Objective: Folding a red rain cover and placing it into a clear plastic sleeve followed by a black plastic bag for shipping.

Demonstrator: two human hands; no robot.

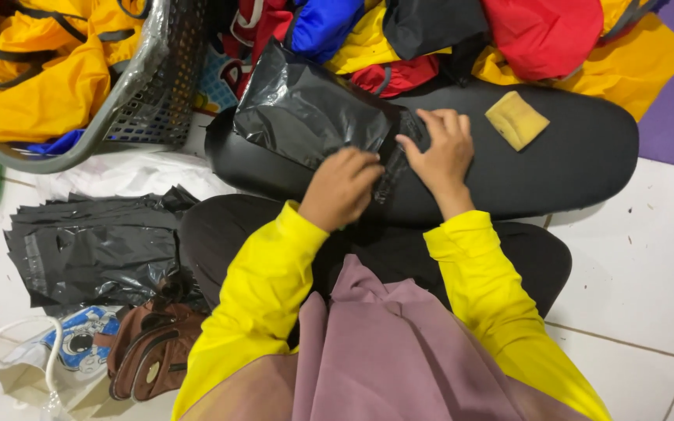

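- White floor tiles point(641, 257) carry a black oval board point(571, 156), used as the work surface across the seated person's lap.
- A black plastic mailer bag point(306, 113) lies on the left part of that surface, already filled and bulging, its open end toward the hands.
- The left hand point(342, 187) pinches the bag's flap edge, fingers curled shut on it.
- The right hand point(442, 152) presses flat on the flap, fingers spread, gripping nothing.
- Judging by this, packing is done and sealing is under way; the flap looks not fully closed.
- A stack of empty black mailers point(95, 249) waits near left; yellow garments fill a grey basket point(157, 86) far left.
- A yellow sponge point(516, 119) lies to the right.
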